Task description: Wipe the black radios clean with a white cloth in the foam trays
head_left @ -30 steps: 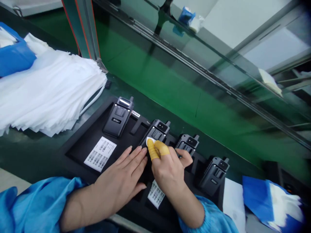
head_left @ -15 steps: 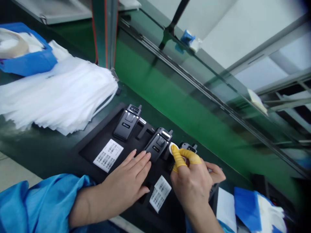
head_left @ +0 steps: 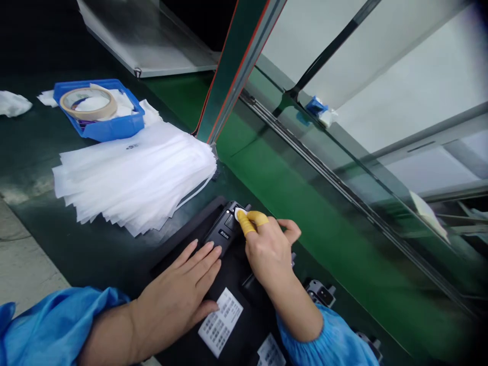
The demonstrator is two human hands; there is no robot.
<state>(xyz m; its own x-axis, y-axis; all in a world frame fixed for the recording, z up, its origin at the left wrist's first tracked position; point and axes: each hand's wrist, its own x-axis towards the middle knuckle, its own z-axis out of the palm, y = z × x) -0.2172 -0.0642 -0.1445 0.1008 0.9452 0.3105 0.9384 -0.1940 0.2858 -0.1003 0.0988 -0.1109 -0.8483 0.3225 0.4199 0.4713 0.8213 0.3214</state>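
A black tray (head_left: 179, 249) lies in front of me and holds small black handheld devices and white barcode labels (head_left: 220, 328). My left hand (head_left: 179, 297) rests flat on the tray, fingertips touching the lower end of the leftmost device (head_left: 223, 235). My right hand (head_left: 269, 249), with yellow finger cots on thumb and forefinger, pinches a small white piece against the top of that same device. Another device (head_left: 321, 292) shows to the right of my right wrist, partly hidden.
A fanned pile of white foam bags (head_left: 133, 175) lies left of the tray. Behind it a blue bin (head_left: 110, 127) holds a roll of tape (head_left: 88, 103). A green upright post (head_left: 232, 76) and a green conveyor belt (head_left: 316, 213) run beyond the tray.
My right hand has moved left with the white piece, from the middle devices to the leftmost one. My left hand stays flat on the tray. The view has swung left, showing the blue bin.
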